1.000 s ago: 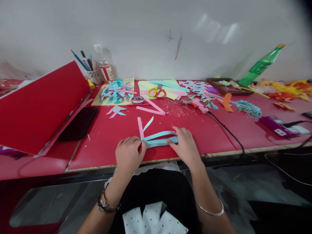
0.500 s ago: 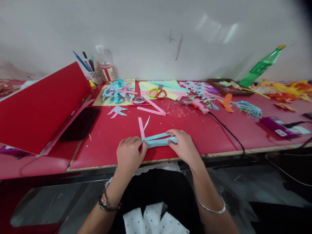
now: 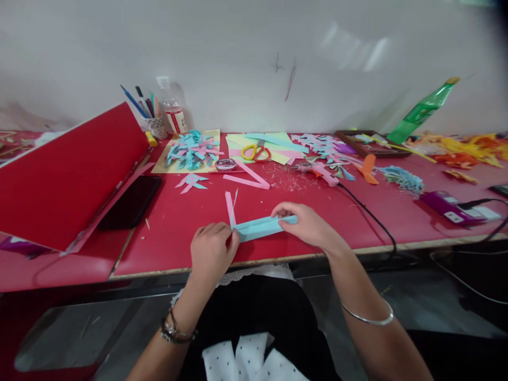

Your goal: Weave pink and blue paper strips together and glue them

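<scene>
Between my hands, just above the red table's front edge, stretches a folded light-blue paper strip (image 3: 259,227). My left hand (image 3: 213,251) pinches its left end, where a pink paper strip (image 3: 229,207) sticks up and away from me. A thin pale sliver of paper (image 3: 236,197) rises beside the pink one. At the other end my right hand (image 3: 299,222) is closed on the blue strip, thumb below and fingers above. Beyond them lie a bent pink strip (image 3: 250,182) and a small pink-and-blue folded paper piece (image 3: 192,182).
Scissors (image 3: 256,152) rest on coloured sheets at the back. A pink glue gun (image 3: 321,172) trails a black cord to the right. Left stand a red folder (image 3: 75,174) and a black phone (image 3: 133,203). Folded blue and pink pieces (image 3: 192,151) are piled on yellow paper.
My right hand has moved slightly right and turned. The blue strip's two lengths, apart before, now lie close together. The pale sliver has shifted, and my left hand stays put.
</scene>
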`<state>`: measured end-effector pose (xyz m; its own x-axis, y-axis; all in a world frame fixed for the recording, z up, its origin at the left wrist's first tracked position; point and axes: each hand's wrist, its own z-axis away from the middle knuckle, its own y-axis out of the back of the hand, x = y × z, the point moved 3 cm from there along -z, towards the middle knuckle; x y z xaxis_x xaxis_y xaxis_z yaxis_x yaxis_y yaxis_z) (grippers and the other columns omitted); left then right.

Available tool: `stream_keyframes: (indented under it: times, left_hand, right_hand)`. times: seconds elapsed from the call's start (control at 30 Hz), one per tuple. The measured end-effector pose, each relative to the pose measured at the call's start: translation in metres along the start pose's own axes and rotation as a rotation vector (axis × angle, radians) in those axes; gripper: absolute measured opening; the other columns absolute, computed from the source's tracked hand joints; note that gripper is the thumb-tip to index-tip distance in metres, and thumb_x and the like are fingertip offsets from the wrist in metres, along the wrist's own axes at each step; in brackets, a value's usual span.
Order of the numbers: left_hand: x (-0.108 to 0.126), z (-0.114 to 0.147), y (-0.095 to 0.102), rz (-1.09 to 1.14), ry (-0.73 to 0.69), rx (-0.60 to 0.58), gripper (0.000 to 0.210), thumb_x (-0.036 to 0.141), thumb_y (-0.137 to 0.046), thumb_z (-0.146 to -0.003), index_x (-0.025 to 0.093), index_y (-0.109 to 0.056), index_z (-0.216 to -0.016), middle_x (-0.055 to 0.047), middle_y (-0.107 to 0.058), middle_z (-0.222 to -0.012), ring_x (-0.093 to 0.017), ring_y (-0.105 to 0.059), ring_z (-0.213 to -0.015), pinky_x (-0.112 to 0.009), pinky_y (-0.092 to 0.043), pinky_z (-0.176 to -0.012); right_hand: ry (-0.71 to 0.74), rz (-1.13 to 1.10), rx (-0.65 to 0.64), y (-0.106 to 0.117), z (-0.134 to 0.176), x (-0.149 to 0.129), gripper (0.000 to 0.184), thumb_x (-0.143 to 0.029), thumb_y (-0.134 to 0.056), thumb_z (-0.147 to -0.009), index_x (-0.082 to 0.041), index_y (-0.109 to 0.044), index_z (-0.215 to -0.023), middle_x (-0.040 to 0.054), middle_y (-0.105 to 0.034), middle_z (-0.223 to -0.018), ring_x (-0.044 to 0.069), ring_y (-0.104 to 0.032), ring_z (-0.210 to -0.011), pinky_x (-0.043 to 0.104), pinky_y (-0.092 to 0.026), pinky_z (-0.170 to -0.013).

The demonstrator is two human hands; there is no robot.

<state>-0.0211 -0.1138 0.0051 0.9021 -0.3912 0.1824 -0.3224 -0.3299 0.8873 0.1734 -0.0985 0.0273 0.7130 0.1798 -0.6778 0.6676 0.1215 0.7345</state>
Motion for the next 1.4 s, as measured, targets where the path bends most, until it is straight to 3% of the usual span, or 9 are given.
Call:
stream_keyframes:
  times: [0.13, 0.3, 0.53, 0.67, 0.77, 0.87, 0.93, 1.2, 1.4]
  left_hand:
    - [0.0, 0.0, 0.001, -0.008, -0.003, -0.001, 0.03, 0.025, -0.037, -0.081, 0.017, -0.056, -0.059, -0.003, -0.059, -0.063, -0.014, -0.052, -0.062, -0.027, -0.032, -0.06]
    - [0.0, -0.001, 0.001, 0.008, -0.008, 0.006, 0.03, 0.025, -0.038, -0.081, 0.017, -0.056, -0.059, -0.003, -0.06, -0.063, -0.014, -0.052, -0.062, -0.027, -0.032, -0.06]
    - [0.0, 0.0, 0.0, -0.011, -0.02, 0.017, 0.03, 0.025, -0.038, -0.081, 0.017, -0.056, -0.059, -0.003, -0.06, -0.063, -0.014, -0.052, -0.063, -0.027, -0.032, -0.062]
    - [0.001, 0.0, 0.0, -0.026, -0.028, 0.006, 0.03, 0.025, -0.038, -0.08, 0.017, -0.055, -0.057, -0.003, -0.059, -0.061, -0.015, -0.053, -0.063, -0.027, -0.032, -0.062]
    - [0.001, -0.001, 0.001, -0.025, -0.027, 0.006, 0.03, 0.024, -0.038, -0.08, 0.017, -0.055, -0.057, -0.003, -0.059, -0.061, -0.014, -0.053, -0.063, -0.027, -0.032, -0.062]
    - [0.001, 0.0, 0.001, -0.022, -0.028, 0.006, 0.029, 0.024, -0.038, -0.08, 0.016, -0.055, -0.058, -0.003, -0.059, -0.061, -0.015, -0.052, -0.063, -0.027, -0.032, -0.062]
    - [0.001, 0.0, 0.001, -0.015, -0.032, -0.005, 0.028, 0.024, -0.038, -0.08, 0.017, -0.055, -0.058, -0.003, -0.059, -0.062, -0.015, -0.052, -0.063, -0.027, -0.032, -0.062]
    - [0.002, 0.001, 0.002, -0.017, -0.045, -0.016, 0.026, 0.025, -0.039, -0.08, 0.017, -0.059, -0.065, -0.004, -0.062, -0.067, -0.016, -0.054, -0.067, -0.028, -0.032, -0.063]
    - [0.004, 0.002, 0.002, -0.024, -0.073, 0.026, 0.026, 0.025, -0.039, -0.079, 0.018, -0.059, -0.065, -0.004, -0.062, -0.065, -0.017, -0.055, -0.067, -0.029, -0.032, -0.063]
  right_hand:
    - [-0.045, 0.178, -0.042, 0.001, -0.001, 0.004, 0.023, -0.012, -0.047, -0.065, -0.019, -0.06, -0.083, 0.0005, -0.058, -0.071, 0.011, -0.052, -0.063, 0.021, -0.036, -0.055]
    - [-0.034, 0.362, 0.018, 0.006, -0.001, -0.002, 0.011, -0.021, -0.049, -0.07, -0.018, -0.06, -0.069, 0.003, -0.061, -0.07, 0.014, -0.053, -0.063, 0.023, -0.033, -0.056]
    - [0.058, 0.047, 0.071, 0.013, -0.004, -0.024, 0.014, -0.029, -0.047, -0.074, -0.018, -0.055, -0.073, -0.0004, -0.061, -0.071, 0.012, -0.054, -0.065, 0.021, -0.037, -0.058]
    - [0.07, 0.105, 0.088, 0.008, -0.007, -0.026, 0.009, -0.02, -0.048, -0.071, -0.02, -0.056, -0.076, -0.0011, -0.062, -0.073, 0.012, -0.056, -0.066, 0.025, -0.037, -0.071]
    - [0.073, 0.28, 0.075, 0.004, -0.008, -0.025, 0.014, -0.013, -0.047, -0.069, -0.02, -0.058, -0.072, -0.0027, -0.061, -0.067, 0.011, -0.055, -0.062, 0.039, -0.024, -0.088]
    - [0.092, 0.291, 0.119, 0.004, -0.008, -0.03, 0.015, -0.013, -0.046, -0.07, -0.021, -0.059, -0.069, -0.0035, -0.062, -0.067, 0.011, -0.055, -0.062, 0.048, -0.01, -0.092]
    - [0.125, 0.204, 0.133, 0.003, -0.008, -0.037, 0.013, -0.017, -0.047, -0.07, -0.022, -0.06, -0.069, -0.0039, -0.062, -0.068, 0.011, -0.055, -0.062, 0.048, -0.009, -0.093]
    - [0.274, -0.37, 0.063, -0.019, -0.021, -0.064, 0.017, -0.014, -0.041, -0.069, -0.017, -0.058, -0.07, -0.0004, -0.06, -0.071, 0.01, -0.053, -0.065, 0.026, -0.04, -0.071]
    - [0.114, -0.911, -0.014, -0.054, -0.035, -0.058, 0.013, -0.015, -0.043, -0.068, -0.018, -0.054, -0.074, -0.0051, -0.048, -0.056, 0.005, -0.044, -0.049, 0.017, -0.036, -0.049]
